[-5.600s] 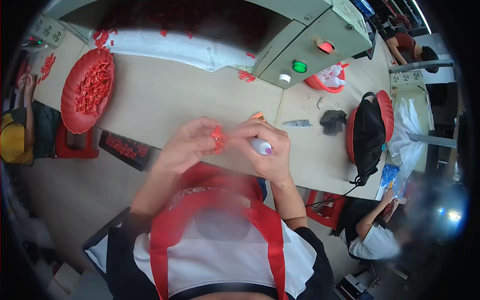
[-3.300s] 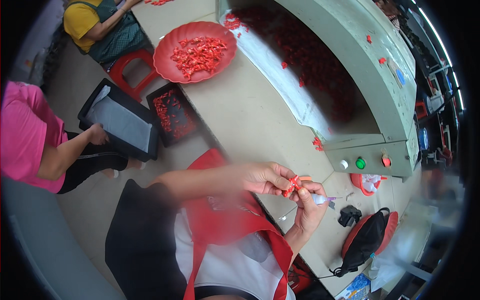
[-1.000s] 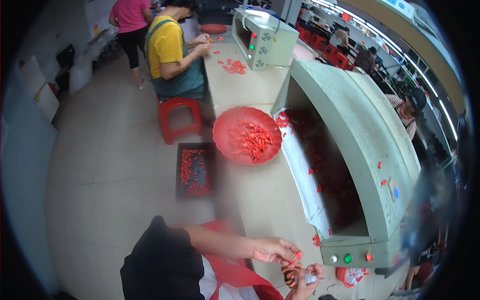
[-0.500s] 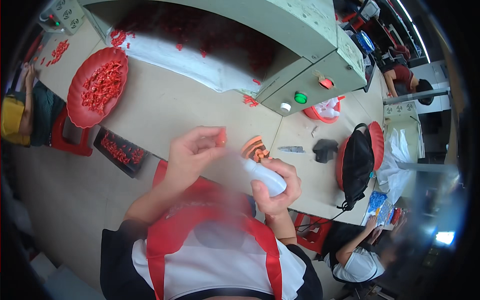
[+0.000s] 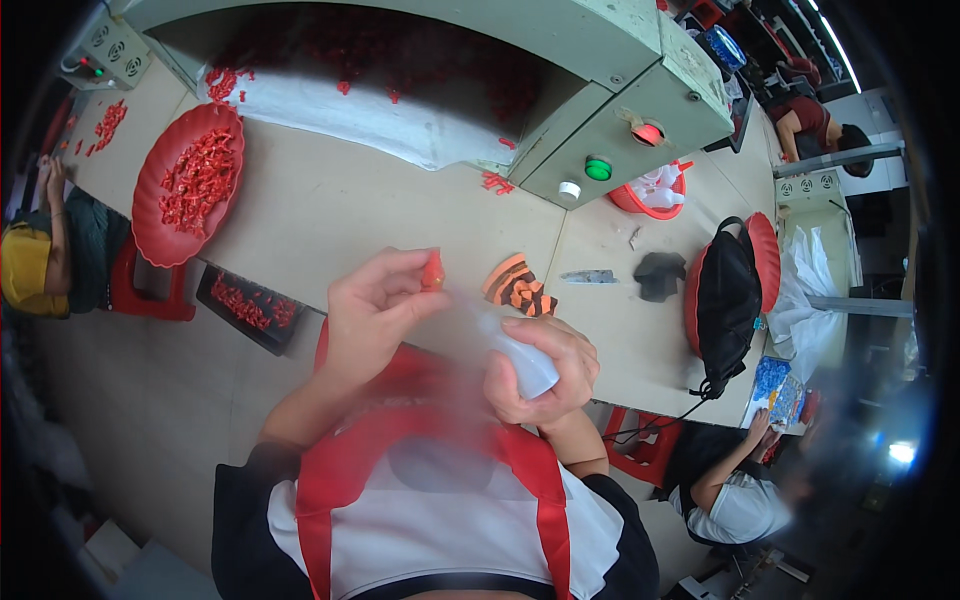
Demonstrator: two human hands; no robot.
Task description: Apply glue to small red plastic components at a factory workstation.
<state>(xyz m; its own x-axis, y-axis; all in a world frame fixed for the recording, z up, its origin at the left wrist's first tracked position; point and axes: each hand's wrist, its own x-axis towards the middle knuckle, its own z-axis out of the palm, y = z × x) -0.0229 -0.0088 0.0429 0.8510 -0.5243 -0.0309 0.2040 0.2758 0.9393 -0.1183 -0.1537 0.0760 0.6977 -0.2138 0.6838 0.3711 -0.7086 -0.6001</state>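
Note:
Between the thumb and fingers of my left hand (image 5: 372,308) is a small shiny red piece (image 5: 432,272), held up over the table's near edge. My right hand (image 5: 553,368) wraps round a white squeeze bottle (image 5: 528,366), its narrow end pointing up and left toward the red piece. A hazy blur covers the bottle's tip and the space between my hands. Just beyond my right hand lies an orange-and-brown striped item (image 5: 515,285) on the tabletop.
A green-grey machine (image 5: 610,140) with a wide opening holds many red pieces. Left are a red scalloped tray (image 5: 150,190) and a black tray (image 5: 225,310). A blade-like tool (image 5: 590,276), black cloth (image 5: 660,276), red basket (image 5: 650,210) and black bag (image 5: 728,310) lie right. Other people sit nearby.
My right hand has turned slightly and drawn a little nearer, with its fingers covering more of the bottle. My left hand keeps the red piece, now held more upright. The whole view has shifted slightly.

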